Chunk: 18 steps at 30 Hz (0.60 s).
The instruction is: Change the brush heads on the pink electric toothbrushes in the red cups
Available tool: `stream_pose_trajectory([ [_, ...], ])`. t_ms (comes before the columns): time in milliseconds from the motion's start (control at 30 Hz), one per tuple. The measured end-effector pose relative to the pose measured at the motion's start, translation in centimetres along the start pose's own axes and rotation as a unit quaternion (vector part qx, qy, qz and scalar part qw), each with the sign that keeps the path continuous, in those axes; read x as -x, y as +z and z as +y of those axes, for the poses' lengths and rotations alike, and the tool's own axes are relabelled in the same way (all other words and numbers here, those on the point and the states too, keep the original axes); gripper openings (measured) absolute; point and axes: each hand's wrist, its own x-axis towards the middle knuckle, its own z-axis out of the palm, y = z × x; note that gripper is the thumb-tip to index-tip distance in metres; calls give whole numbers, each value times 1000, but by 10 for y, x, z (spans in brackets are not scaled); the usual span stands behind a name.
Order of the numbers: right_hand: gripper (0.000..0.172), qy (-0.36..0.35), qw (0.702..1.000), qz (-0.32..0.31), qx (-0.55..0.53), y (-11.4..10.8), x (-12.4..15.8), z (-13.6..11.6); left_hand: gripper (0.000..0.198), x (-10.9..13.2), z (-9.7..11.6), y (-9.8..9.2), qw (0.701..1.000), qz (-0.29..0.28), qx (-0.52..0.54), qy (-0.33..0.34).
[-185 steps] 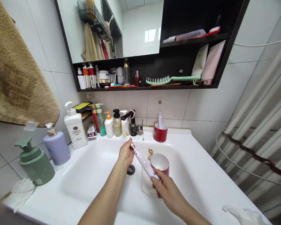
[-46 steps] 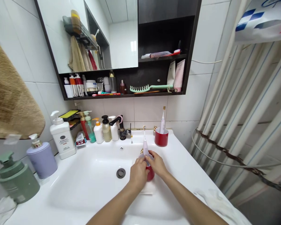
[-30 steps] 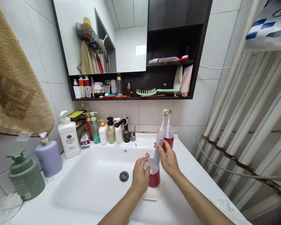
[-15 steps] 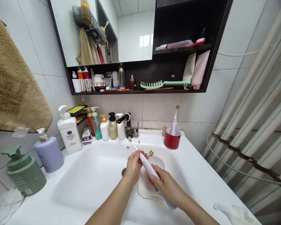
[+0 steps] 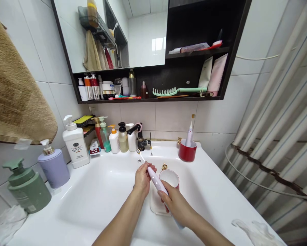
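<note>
Over the sink [image 5: 104, 194], I hold a pale pink electric toothbrush [image 5: 156, 179] tilted, its bristle head up and to the left. My right hand [image 5: 177, 203] is wrapped round the handle, and a pale blue end shows below the palm. At the top of the handle, by the thin brush neck, the fingers of my left hand [image 5: 142, 179] are closed. Beyond my right hand, a cup with a white inside and red rim [image 5: 170, 177] stands in the basin, partly hidden. Under my hands lies a cream, tray-like piece [image 5: 155, 205].
The black faucet [image 5: 140, 136] rises at the back, beside several pump bottles [image 5: 114, 141]. A red cup [image 5: 187, 153] with another electric toothbrush [image 5: 190, 133] stands on the right rim. Above hangs a dark mirror cabinet [image 5: 148, 100]. A crumpled white wipe [image 5: 254, 232] lies front right.
Both hands and the toothbrush have shifted slightly left, the bristle head too. More of the cup in the basin now shows. My grip looks much the same.
</note>
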Motion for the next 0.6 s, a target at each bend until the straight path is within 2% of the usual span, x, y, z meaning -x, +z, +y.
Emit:
stream_pose_trajectory([
  [133,20,23,999,-25,-25,0,1,1,13,1,0,0,1000,8,-10,-1],
  [300,18,-6,999,21,31,-1,1,0,12,1,-4,2,1000,26,-9,-9],
  [433,20,25,999,-2,25,-1,3,0,13,-4,-2,-2,999,45,-9,-5],
  [500,19,25,999,-8,28,-1,5,0,17,-9,4,-6,997,74,-2,10],
  [567,19,23,999,-13,25,-2,7,-1,21,-17,9,-10,995,89,-40,11],
  [600,19,21,999,-10,22,-2,8,-2,23,-22,10,-11,992,77,-99,7],
])
